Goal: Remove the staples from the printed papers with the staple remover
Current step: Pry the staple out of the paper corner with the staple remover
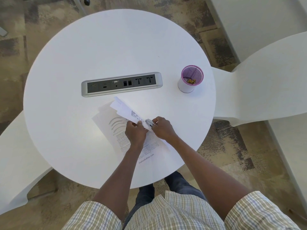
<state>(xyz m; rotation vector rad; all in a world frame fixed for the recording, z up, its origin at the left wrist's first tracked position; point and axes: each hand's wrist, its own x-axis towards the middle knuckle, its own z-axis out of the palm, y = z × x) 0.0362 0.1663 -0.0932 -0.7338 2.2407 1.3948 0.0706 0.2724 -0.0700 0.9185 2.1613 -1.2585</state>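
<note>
1. Two bare hands meet over the near side of my round white table (pixel 99 47). My left hand (pixel 135 132) pinches a raised, folded-back bundle of white printed papers (pixel 123 108) at its near edge.
2. My right hand (pixel 163 128) is curled round the small grey metal staple remover (pixel 150 122), its tip on the bundle's corner between the hands.
3. More printed sheets (pixel 119 141) lie flat on the table under both hands.
4. Beyond sit a grey socket strip (pixel 121 84) and, to the right, a white-and-purple mesh cup (pixel 190 79) holding gold clips.
</note>
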